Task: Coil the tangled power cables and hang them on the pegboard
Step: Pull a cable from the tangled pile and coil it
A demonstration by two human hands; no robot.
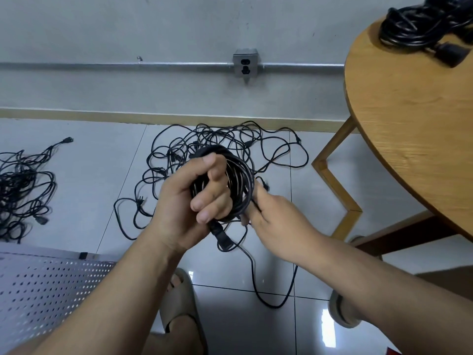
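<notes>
The left hand (pixel 184 201) grips a coiled black power cable (pixel 238 180), fingers curled through its loops. The right hand (pixel 273 216) pinches the coil's edge. Tangled cables (pixel 230 142) lie on the tiled floor beyond it, a cable bundle (pixel 419 29) rests on the round wooden table (pixel 409 149), and the pegboard (pixel 46 290) lies lower left.

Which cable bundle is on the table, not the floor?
The black bundle on the wooden table, top right; centre tangle and left tangle lie on tiles.

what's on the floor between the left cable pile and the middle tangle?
Only bare floor tile, as the head view shows. The left cable pile and the middle tangle lie apart, with no cable bridging them.
</notes>
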